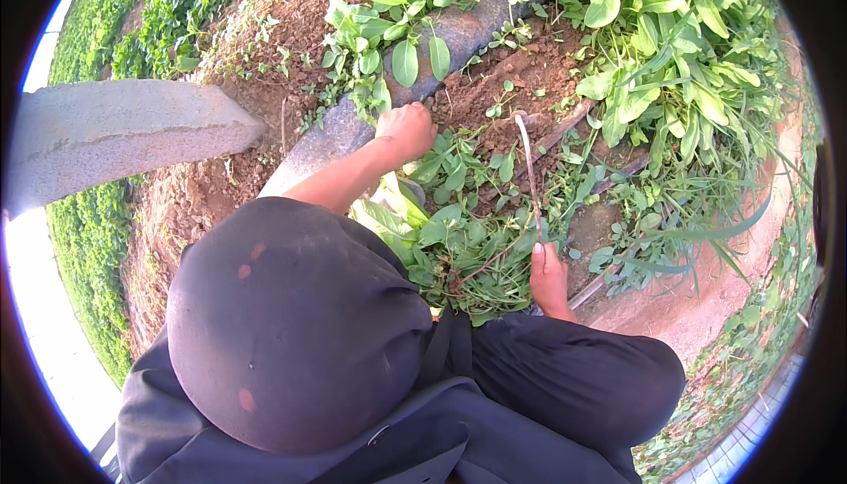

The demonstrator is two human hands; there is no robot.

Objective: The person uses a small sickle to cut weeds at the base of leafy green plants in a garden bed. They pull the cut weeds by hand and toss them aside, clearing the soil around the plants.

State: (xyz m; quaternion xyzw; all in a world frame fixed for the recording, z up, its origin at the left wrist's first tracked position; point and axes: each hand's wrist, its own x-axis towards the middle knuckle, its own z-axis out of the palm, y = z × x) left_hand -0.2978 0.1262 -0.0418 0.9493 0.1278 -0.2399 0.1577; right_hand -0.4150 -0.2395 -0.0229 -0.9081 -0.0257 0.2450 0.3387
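My left hand [407,130] reaches over a rounded grey ridge [337,130], its fingers curled down by the bare soil. Whether anything is inside those fingers is hidden. Low on the right, my right hand [549,279] grips a thin hooked rod [530,173], whose bent tip [519,115] lies over the brown soil [523,77]. Between the hands, close to my knees, is a heap of green weeds [480,265] with some reddish stems. Broad pale-green leaves [390,212] lie beneath my left forearm. Small leafy plants [370,40] overhang the ridge beyond my left hand.
A concrete post [132,133] juts in from the left. Dense broad-leaved plants [668,54] fill the upper right. A weathered wooden strip [562,130] crosses the soil beyond the rod. A dirt path [714,299] runs along the right, and rows of green crop [92,265] stand far left.
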